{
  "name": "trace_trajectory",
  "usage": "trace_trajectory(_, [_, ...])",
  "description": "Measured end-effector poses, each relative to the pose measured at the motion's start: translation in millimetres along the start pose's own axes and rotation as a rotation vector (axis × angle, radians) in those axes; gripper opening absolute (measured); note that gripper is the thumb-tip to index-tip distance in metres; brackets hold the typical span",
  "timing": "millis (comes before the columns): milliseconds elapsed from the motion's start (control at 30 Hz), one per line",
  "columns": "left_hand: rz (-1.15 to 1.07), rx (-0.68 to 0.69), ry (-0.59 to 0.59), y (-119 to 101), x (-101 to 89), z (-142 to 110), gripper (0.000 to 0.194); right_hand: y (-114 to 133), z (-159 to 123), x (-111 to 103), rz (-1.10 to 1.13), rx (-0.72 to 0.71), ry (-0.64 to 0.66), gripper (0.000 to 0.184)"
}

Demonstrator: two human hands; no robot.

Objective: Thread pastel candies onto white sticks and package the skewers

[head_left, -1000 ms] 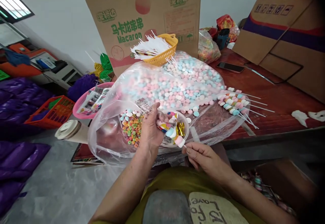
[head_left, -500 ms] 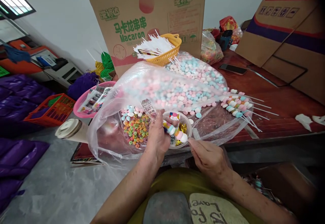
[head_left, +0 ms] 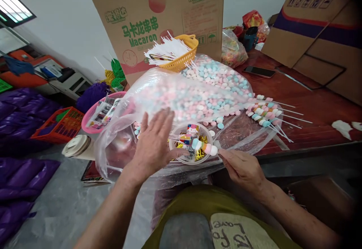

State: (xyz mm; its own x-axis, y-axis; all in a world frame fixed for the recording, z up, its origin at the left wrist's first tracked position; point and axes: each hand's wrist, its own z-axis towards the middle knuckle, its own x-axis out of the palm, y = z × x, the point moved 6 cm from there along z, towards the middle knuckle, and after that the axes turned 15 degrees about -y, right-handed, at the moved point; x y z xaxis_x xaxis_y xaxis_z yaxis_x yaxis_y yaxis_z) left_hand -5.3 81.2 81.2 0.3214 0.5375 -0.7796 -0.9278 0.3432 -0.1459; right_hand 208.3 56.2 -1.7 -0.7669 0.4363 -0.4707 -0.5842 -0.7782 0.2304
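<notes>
My right hand [head_left: 243, 167] pinches the near end of a marshmallow skewer [head_left: 206, 148], strung with white, blue, pink and orange pieces. The skewer lies over a round clear tub [head_left: 192, 163] that holds gold twist ties and small printed pieces. At its far end is a piece of colourful printed plastic [head_left: 185, 139]; whether it wraps the skewer I cannot tell. My left hand [head_left: 155, 142] is open, fingers spread and palm down, left of the tub. It hides most of the cereal rings. Behind it, pastel marshmallows [head_left: 202, 107] fill a big clear plastic bag [head_left: 113, 122].
White sticks [head_left: 166, 52] fill a yellow basket [head_left: 181, 61] before a tall carton [head_left: 169, 0]. Finished skewers [head_left: 263, 113] lie at the right, near a phone [head_left: 259, 72]. A pink basket [head_left: 92, 129] and a paper cup [head_left: 77, 147] stand at the left.
My left hand has let go of the skewer and the printed wrapper, moved left and spread its fingers. My right hand has shifted slightly right with the skewer.
</notes>
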Motion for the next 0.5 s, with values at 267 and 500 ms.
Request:
trace_trajectory(267, [-0.08,0.11,0.843,-12,63.3,-8,0.021,12,17,3,-0.023,-0.213,0.078,0.026])
trace_trajectory(500, [0.15,0.213,0.639,-30,65.1,-13,0.021,-13,27,8,0.102,0.117,0.529,0.023])
